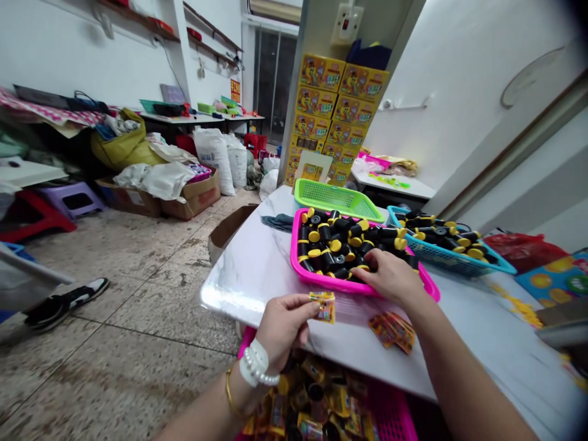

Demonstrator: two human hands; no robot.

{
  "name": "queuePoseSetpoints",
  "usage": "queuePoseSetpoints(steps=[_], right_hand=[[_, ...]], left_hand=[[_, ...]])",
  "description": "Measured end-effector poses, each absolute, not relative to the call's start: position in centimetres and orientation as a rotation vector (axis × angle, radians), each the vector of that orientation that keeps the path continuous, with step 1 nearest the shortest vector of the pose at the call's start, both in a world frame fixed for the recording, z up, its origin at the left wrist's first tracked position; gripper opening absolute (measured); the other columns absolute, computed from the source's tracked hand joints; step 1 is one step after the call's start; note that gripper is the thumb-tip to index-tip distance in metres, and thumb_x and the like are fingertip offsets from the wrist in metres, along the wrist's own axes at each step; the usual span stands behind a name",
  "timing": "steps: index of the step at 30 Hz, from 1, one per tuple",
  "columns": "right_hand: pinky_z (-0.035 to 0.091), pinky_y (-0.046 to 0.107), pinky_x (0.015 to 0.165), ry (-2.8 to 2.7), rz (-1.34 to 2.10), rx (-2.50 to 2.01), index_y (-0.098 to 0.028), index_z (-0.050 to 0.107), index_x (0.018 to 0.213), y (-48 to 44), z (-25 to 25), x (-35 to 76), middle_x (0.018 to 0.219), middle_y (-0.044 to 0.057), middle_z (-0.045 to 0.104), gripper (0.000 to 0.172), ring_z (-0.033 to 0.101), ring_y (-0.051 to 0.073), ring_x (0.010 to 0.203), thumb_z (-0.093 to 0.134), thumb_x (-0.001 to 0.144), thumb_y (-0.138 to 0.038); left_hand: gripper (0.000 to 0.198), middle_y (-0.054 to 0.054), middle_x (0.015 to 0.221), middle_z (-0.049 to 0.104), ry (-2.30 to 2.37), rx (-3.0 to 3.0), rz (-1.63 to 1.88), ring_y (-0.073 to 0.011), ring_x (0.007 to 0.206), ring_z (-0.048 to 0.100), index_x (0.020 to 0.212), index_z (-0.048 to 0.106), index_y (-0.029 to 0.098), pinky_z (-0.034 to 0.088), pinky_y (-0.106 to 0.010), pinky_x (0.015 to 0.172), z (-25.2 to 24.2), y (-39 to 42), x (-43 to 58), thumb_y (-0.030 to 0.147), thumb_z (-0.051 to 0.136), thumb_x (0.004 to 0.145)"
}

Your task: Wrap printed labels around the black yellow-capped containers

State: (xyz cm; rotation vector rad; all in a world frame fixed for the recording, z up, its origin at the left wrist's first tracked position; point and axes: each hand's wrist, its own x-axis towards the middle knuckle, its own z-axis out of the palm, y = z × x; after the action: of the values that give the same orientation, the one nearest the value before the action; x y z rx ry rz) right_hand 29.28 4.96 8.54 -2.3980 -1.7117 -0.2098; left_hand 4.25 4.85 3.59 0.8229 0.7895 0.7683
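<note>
My left hand (282, 324) pinches a small yellow-orange printed label (323, 306) above the near edge of the white table (257, 269). My right hand (390, 275) reaches into the pink basket (316, 278), fingers closed on one of the black cylinders with yellow caps (331, 245) that fill it. A small pile of the same printed labels (392, 331) lies on the table beside my right forearm. Below the table edge, a second pink basket (390, 410) holds several cylinders wrapped in those labels.
A blue basket (459, 260) with more black-and-yellow cylinders stands at the right, a green basket (335, 199) behind the pink one. Yellow cartons (331, 116) are stacked against a pillar. Sacks, boxes and stools crowd the floor at left, and a person's shoe (64, 300) shows there.
</note>
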Motion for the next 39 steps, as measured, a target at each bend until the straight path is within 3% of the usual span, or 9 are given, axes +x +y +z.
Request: queuePoseSetpoints(steps=[3,7,10,14,18,21,35,39], right_hand=[[0.044,0.031,0.061,-1.721,-0.143,-2.468,-0.018,0.069,0.103,7.4,8.8,30.3,0.084,0.01,0.074,0.041,0.071,0.027,0.076,0.077,0.073,-0.044],[0.05,0.039,0.072,-1.629,-0.209,-2.464,-0.017,0.069,0.104,6.4,8.9,29.7,0.095,0.015,0.076,0.029,0.072,0.031,0.087,0.066,0.082,-0.036],[0.055,0.039,0.077,-1.46,-0.19,-2.128,-0.019,0.069,0.106,2.8,8.8,28.4,0.097,0.01,0.076,0.028,0.073,0.026,0.085,0.067,0.084,-0.036],[0.06,0.031,0.059,-1.299,0.415,-1.453,-0.021,0.069,0.111,-2.1,7.7,25.0,0.076,0.002,0.072,0.031,0.07,0.017,0.063,0.074,0.084,-0.037],[0.063,0.029,0.066,-1.228,0.663,-1.309,-0.021,0.073,0.107,-3.9,6.7,22.4,0.081,0.002,0.074,0.025,0.073,0.017,0.07,0.077,0.083,-0.031],[0.062,0.026,0.064,-1.186,0.658,-1.355,-0.022,0.074,0.106,-4.2,6.4,22.5,0.077,0.001,0.073,0.024,0.071,0.016,0.068,0.076,0.084,-0.03],[0.06,0.023,0.061,-1.212,0.632,-1.412,-0.023,0.075,0.106,-4.5,5.6,23.3,0.077,0.002,0.072,0.025,0.069,0.016,0.066,0.075,0.084,-0.036],[0.06,0.023,0.066,-1.367,0.487,-1.519,-0.025,0.072,0.111,-4.7,5.2,23.6,0.09,0.004,0.073,0.027,0.072,0.017,0.077,0.072,0.087,-0.038]], left_hand=[[0.037,0.003,0.044,0.054,0.778,0.731,0.755,-0.0013,0.033,0.032,0.085,0.075,0.009,0.013,-0.014,0.034,3.8,5.4,4.6,0.04,0.088,0.069],[0.028,0.004,0.045,0.054,0.733,0.592,0.753,-0.0005,0.034,0.03,0.078,0.071,0.009,0.008,-0.014,0.033,3.9,5.8,4.3,0.031,0.088,0.07],[0.023,0.003,0.05,0.055,0.735,0.553,0.767,-0.0006,0.036,0.033,0.075,0.07,0.009,0.01,-0.013,0.032,3.9,5.8,4.1,0.025,0.085,0.072],[0.02,0.003,0.057,0.057,0.72,0.542,0.729,0.0003,0.037,0.034,0.079,0.071,0.007,0.011,-0.012,0.031,3.7,5.4,4.5,0.022,0.083,0.074],[0.023,0.0,0.07,0.064,0.664,0.529,0.697,0.0022,0.038,0.035,0.088,0.073,0.007,0.014,-0.011,0.03,3.6,4.6,5.2,0.021,0.084,0.074],[0.026,-0.003,0.079,0.068,0.636,0.496,0.705,0.0026,0.039,0.038,0.089,0.071,0.008,0.016,-0.01,0.03,3.8,4.2,5.4,0.022,0.086,0.073],[0.036,0.001,0.066,0.064,0.633,0.4,0.734,0.001,0.036,0.039,0.078,0.061,0.011,0.013,-0.012,0.029,3.7,3.5,5.7,0.024,0.092,0.062],[0.041,0.005,0.057,0.058,0.633,0.403,0.74,0.0004,0.034,0.036,0.075,0.06,0.012,0.011,-0.014,0.03,3.6,3.2,5.7,0.028,0.094,0.058]])
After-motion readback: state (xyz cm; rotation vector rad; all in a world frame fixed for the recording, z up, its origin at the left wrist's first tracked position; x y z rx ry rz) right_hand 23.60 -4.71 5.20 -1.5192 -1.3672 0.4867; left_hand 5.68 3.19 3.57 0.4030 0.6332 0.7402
